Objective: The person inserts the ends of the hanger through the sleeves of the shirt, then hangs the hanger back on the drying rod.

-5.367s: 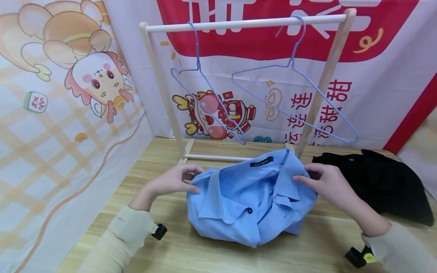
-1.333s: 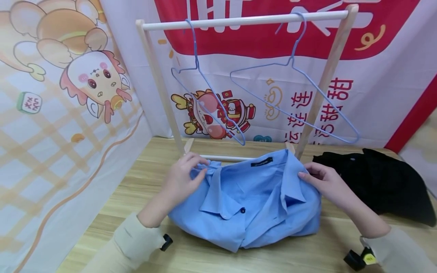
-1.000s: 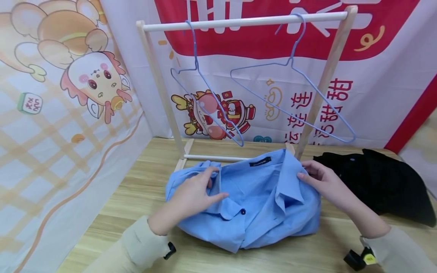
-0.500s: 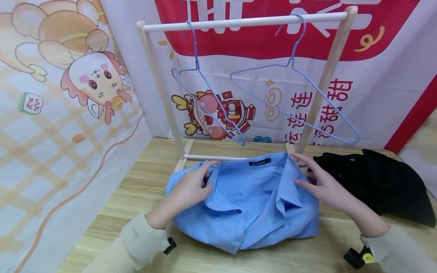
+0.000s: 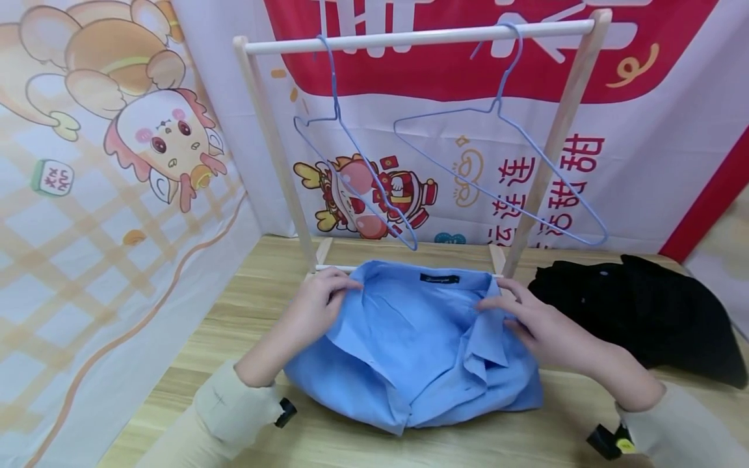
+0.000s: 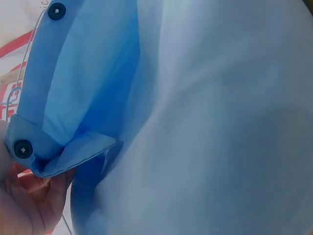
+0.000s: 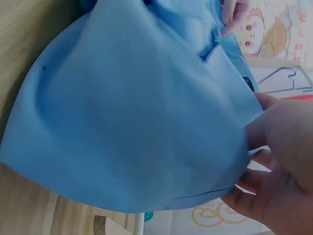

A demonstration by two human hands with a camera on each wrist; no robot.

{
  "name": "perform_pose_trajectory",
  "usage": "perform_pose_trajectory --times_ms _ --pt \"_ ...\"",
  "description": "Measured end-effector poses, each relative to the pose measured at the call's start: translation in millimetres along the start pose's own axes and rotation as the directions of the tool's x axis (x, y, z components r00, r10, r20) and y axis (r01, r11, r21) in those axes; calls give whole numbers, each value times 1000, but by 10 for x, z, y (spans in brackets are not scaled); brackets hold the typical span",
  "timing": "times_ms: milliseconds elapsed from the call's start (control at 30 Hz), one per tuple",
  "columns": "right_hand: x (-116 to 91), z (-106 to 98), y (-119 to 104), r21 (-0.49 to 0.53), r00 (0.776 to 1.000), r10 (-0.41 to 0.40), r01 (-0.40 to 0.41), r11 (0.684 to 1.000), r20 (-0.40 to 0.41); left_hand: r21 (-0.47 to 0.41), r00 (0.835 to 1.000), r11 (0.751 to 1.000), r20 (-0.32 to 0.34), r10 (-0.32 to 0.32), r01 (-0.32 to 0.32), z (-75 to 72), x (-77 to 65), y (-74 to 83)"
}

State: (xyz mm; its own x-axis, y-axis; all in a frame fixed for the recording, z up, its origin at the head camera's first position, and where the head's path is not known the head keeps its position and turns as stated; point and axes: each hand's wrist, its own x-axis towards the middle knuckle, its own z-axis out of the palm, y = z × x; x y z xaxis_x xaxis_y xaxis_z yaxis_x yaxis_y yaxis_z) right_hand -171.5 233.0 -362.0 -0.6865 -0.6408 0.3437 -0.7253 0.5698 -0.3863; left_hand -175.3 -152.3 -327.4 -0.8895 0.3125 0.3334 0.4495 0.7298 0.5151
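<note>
A light blue button-up shirt is bunched on the table, its neck opening facing up and a black label inside the back collar. My left hand pinches the collar's left side between thumb and fingers. In the left wrist view, fingers of that hand lie behind a collar flap with a dark button. At the collar's right side, my right hand grips the cloth. The right wrist view has its thumb at the collar edge and its other fingers along the shoulder cloth.
Behind the shirt stands a wooden rack with a white bar. Two blue wire hangers hang from it, the second hanger to the right. A black garment lies on the wooden table at right.
My left hand has moved back up to the left collar, which now stands folded up and outward. My right hand has shifted inward along the right collar. The back collar sits straighter.
</note>
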Motion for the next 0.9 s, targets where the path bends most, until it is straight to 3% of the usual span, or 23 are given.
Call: perform_pose_trajectory --times_ms 133,300,367,500,733,900 --pt "8 31 -12 -47 997 -34 31 998 -65 36 998 998 24 -60 60 -26 -11 38" --pt "27 -2 -41 -26 991 52 -55 998 -124 95 995 993 61 -81 75 -41 -41 82" --pt "34 -30 -44 -30 985 60 -66 997 -163 111 997 992 48 -61 55 -53 -53 102" --pt "27 -66 -14 -102 966 0 -27 994 -258 94 1000 996 -19 5 -3 -96 -67 147" --pt "-5 -112 3 -164 958 -24 -24 986 -287 53 983 993 -144 111 -104 -129 -92 109" --pt "6 -104 27 -140 921 -143 98 985 -363 63 983 994 -156 100 -91 -130 -112 72"
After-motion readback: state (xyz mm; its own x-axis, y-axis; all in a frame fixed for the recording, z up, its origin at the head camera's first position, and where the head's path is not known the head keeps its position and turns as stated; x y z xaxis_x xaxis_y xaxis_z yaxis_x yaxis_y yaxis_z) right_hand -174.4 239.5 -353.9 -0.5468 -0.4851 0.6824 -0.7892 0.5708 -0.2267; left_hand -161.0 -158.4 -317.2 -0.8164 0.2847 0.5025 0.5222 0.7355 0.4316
